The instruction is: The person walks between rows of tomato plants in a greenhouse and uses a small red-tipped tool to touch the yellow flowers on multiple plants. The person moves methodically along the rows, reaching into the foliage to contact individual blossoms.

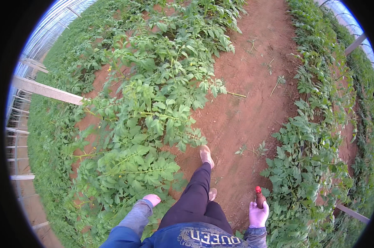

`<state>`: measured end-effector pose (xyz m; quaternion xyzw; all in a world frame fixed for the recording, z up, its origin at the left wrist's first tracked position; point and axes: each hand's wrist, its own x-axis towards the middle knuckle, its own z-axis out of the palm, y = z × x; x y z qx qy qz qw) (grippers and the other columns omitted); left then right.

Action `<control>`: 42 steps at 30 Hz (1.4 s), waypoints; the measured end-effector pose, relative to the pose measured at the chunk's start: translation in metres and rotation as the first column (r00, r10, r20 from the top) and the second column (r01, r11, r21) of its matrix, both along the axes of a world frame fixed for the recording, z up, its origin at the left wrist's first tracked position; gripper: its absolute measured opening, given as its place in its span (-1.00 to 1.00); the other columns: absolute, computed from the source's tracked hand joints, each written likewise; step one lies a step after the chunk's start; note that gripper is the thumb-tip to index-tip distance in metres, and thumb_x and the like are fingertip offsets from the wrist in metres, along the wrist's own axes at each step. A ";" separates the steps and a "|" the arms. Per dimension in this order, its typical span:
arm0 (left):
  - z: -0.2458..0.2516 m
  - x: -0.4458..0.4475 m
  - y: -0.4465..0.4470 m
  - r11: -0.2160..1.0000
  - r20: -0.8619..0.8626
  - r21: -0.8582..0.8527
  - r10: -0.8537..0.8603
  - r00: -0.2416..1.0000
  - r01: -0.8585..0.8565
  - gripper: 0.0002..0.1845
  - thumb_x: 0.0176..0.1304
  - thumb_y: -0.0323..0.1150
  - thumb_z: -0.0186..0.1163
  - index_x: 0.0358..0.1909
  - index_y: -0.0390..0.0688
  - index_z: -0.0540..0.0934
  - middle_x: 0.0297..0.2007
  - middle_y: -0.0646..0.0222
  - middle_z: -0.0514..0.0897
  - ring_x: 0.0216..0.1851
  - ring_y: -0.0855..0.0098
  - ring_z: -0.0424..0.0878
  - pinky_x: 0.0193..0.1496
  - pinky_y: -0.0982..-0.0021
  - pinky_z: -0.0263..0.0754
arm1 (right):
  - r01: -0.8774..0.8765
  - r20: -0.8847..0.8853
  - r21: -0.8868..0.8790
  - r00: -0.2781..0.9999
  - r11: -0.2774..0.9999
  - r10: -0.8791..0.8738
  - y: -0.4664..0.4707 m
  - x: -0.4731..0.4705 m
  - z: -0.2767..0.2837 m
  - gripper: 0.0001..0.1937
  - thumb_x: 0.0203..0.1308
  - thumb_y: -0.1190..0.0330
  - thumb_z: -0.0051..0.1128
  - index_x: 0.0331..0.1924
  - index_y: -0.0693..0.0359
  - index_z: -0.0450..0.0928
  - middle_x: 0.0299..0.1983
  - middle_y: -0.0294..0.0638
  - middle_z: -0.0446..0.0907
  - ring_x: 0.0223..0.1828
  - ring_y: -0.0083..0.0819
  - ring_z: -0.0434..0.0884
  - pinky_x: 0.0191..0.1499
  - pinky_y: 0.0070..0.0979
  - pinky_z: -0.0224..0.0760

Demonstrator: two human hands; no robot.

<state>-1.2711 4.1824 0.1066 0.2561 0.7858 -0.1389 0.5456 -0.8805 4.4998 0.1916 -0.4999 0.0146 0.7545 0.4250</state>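
My right hand, at the lower right over the dirt path, is closed around a small dark brown bottle with a red top, held upright beside the right-hand plant row. At the lower left, my left hand hangs over the leaves of tomato plants; its fingers are mostly hidden, with a small red spot at their edge, and what it may hold cannot be made out. Several small yellow flowers show among the leaves.
A reddish dirt path runs between plant rows, with cut tomato shoots lying on it. A concrete post leans in from the left. Another tomato row borders the path on the right. My shoes are on the path.
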 end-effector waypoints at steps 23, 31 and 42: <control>0.050 -0.184 0.431 0.807 0.282 0.355 0.389 0.877 -0.472 -0.73 0.24 -0.24 0.08 -0.16 -0.19 0.60 -0.19 0.33 0.66 -0.14 0.47 0.57 0.00 0.50 0.39 | -0.016 -0.102 0.024 0.995 1.000 0.018 0.370 -0.226 0.047 -0.66 -0.01 0.23 0.10 -0.14 0.19 0.43 -0.35 -0.26 0.50 -0.37 -0.42 0.45 -0.11 -0.40 0.36; 0.037 -0.188 0.525 0.640 0.194 0.356 0.662 0.724 -0.681 -0.73 0.21 -0.22 0.10 -0.18 -0.16 0.62 -0.22 0.34 0.66 -0.17 0.45 0.57 -0.01 0.47 0.38 | -0.175 -0.036 -0.006 0.984 0.984 0.175 0.592 -0.274 -0.007 -0.70 -0.02 0.28 0.16 -0.16 0.09 0.45 -0.25 -0.32 0.49 -0.31 -0.44 0.43 -0.10 -0.40 0.34; 0.070 -0.225 0.651 -0.135 0.524 0.461 0.839 0.147 -0.877 -0.77 0.25 -0.40 0.03 -0.15 -0.26 0.59 -0.22 0.38 0.64 -0.21 0.53 0.51 -0.03 0.49 0.38 | -0.742 0.271 0.545 0.597 0.391 0.755 0.809 -0.585 0.086 -0.61 0.05 0.36 0.12 0.01 0.08 0.35 0.00 -0.34 0.37 -0.02 -0.47 0.37 -0.01 -0.46 0.23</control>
